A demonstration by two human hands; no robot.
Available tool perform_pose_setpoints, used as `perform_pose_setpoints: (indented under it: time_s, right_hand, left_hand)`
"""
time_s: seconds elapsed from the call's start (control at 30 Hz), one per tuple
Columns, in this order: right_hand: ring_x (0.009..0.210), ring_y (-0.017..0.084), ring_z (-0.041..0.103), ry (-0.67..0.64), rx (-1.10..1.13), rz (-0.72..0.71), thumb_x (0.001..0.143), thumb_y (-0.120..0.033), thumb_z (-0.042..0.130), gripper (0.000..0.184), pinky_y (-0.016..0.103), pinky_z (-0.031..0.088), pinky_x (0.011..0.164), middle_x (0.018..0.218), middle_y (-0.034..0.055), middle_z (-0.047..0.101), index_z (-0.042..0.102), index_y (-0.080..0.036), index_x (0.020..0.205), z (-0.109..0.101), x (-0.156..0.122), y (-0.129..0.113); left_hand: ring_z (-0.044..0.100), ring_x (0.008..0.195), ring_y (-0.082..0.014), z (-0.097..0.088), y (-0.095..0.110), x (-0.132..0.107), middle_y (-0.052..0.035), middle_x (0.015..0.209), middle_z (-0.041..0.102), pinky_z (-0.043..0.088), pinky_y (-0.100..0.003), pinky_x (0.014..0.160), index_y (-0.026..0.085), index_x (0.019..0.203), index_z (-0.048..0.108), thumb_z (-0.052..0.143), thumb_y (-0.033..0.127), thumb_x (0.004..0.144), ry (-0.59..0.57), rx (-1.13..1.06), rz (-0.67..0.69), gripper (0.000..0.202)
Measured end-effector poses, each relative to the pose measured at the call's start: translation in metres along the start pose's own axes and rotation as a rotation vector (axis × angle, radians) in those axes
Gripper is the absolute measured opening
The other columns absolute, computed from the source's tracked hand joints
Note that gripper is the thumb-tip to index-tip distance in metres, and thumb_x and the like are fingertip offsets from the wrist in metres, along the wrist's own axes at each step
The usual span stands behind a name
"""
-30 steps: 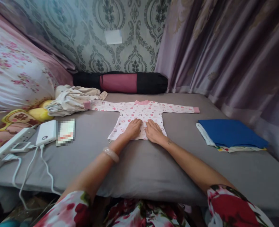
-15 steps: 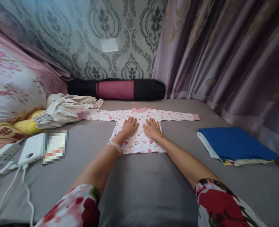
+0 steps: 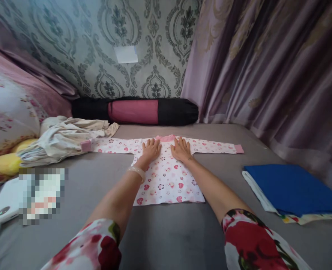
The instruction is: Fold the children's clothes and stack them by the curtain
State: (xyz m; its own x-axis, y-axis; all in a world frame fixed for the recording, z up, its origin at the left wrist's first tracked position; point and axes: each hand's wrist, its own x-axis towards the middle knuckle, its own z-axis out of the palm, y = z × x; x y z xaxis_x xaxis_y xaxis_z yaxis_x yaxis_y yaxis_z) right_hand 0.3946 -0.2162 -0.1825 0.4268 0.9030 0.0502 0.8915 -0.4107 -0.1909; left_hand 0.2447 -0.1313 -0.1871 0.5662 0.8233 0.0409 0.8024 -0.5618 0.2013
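Observation:
A child's long-sleeved shirt (image 3: pixel 166 180), white with pink hearts and flowers, lies spread on the grey bed sheet (image 3: pixel 160 232). Its pink collar points away from me and both sleeves stretch out sideways to pink cuffs. My left hand (image 3: pixel 151 150) rests flat on the upper chest, left of the collar, fingers spread. On the other side of the collar my right hand (image 3: pixel 182 150) also lies flat on the fabric, its fingers a little apart. Neither hand grips the cloth. A pale bangle (image 3: pixel 137 173) circles my left wrist.
Folded blue cloth (image 3: pixel 292 189) lies on lighter fabrics at right. Crumpled pale clothes (image 3: pixel 61 140) touch the left cuff. A white power bank (image 3: pixel 6 204) with a cable sits at left beside a blurred item. A black and pink rolled bag (image 3: pixel 133 111) lies along the wall.
Both hands have slid up the shirt toward the collar and shoulders, still flat. The view has come closer, so more of the shirt's lower front shows.

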Motion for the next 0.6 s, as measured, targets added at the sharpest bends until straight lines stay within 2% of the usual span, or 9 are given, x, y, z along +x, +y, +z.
perform_pose_setpoints:
  time_s: [0.13, 0.3, 0.37, 0.43, 0.5, 0.57, 0.6]
  right_hand:
    - [0.144, 0.030, 0.016, 0.036, 0.007, 0.015, 0.097, -0.044, 0.028, 0.060, 0.050, 0.008, 0.114, 0.158, 0.0138, 0.021, 0.026, -0.019, 0.152, 0.004, 0.006, 0.000]
    - [0.146, 0.031, 0.011, -0.031, 0.059, 0.013, 0.097, -0.045, 0.027, 0.061, 0.052, 0.005, 0.114, 0.160, 0.0134, 0.016, 0.026, -0.019, 0.152, 0.000, 0.006, 0.000]
    - [0.146, 0.028, 0.010, -0.087, 0.129, -0.007, 0.097, -0.043, 0.029, 0.060, 0.050, 0.004, 0.116, 0.160, 0.0117, 0.016, 0.028, -0.019, 0.151, -0.005, 0.007, 0.005]
    - [0.145, 0.023, 0.019, -0.099, 0.292, -0.027, 0.095, -0.039, 0.033, 0.056, 0.045, 0.010, 0.117, 0.158, 0.0098, 0.025, 0.036, -0.019, 0.148, -0.011, 0.010, 0.016]
    - [0.135, 0.019, 0.039, 0.012, 0.547, 0.032, 0.091, -0.033, 0.038, 0.052, 0.038, 0.026, 0.112, 0.147, 0.0094, 0.045, 0.047, -0.019, 0.140, -0.019, 0.015, 0.035]
    - [0.114, 0.018, 0.057, 0.258, 0.822, 0.212, 0.086, -0.028, 0.041, 0.048, 0.034, 0.043, 0.099, 0.125, 0.0090, 0.063, 0.056, -0.017, 0.131, -0.027, 0.018, 0.061]
    - [0.104, 0.018, 0.061, 0.397, 0.930, 0.315, 0.084, -0.027, 0.042, 0.048, 0.033, 0.047, 0.092, 0.113, 0.0081, 0.068, 0.058, -0.016, 0.127, -0.031, 0.018, 0.076]
  left_hand:
    - [0.027, 0.141, -0.0328, 0.004, 0.004, 0.001, -0.0110, 0.152, 0.036, 0.019, -0.062, 0.111, 0.024, 0.144, 0.039, 0.018, 0.043, 0.098, 0.084, 0.043, -0.021, 0.054]
    - [0.024, 0.142, -0.0337, 0.004, 0.004, -0.001, -0.0115, 0.154, 0.033, 0.018, -0.061, 0.112, 0.023, 0.146, 0.037, 0.019, 0.044, 0.097, 0.058, 0.020, -0.020, 0.056]
    - [0.024, 0.143, -0.0331, 0.004, 0.003, 0.000, -0.0109, 0.155, 0.032, 0.017, -0.060, 0.113, 0.024, 0.147, 0.036, 0.019, 0.045, 0.097, 0.047, 0.017, -0.023, 0.056]
    - [0.024, 0.143, -0.0327, 0.005, 0.002, 0.001, -0.0102, 0.155, 0.032, 0.018, -0.060, 0.113, 0.025, 0.147, 0.036, 0.018, 0.045, 0.097, 0.047, 0.021, -0.022, 0.056]
    - [0.024, 0.143, -0.0328, 0.005, 0.001, 0.001, -0.0104, 0.155, 0.032, 0.019, -0.060, 0.112, 0.025, 0.147, 0.036, 0.018, 0.045, 0.097, 0.056, 0.029, -0.016, 0.056]
    - [0.026, 0.142, -0.0329, 0.005, 0.001, 0.000, -0.0111, 0.154, 0.034, 0.019, -0.060, 0.112, 0.025, 0.146, 0.037, 0.018, 0.045, 0.097, 0.062, 0.038, -0.006, 0.056]
    - [0.026, 0.142, -0.0330, 0.005, 0.002, 0.000, -0.0113, 0.153, 0.034, 0.020, -0.060, 0.112, 0.024, 0.146, 0.037, 0.017, 0.045, 0.097, 0.062, 0.043, -0.002, 0.057]
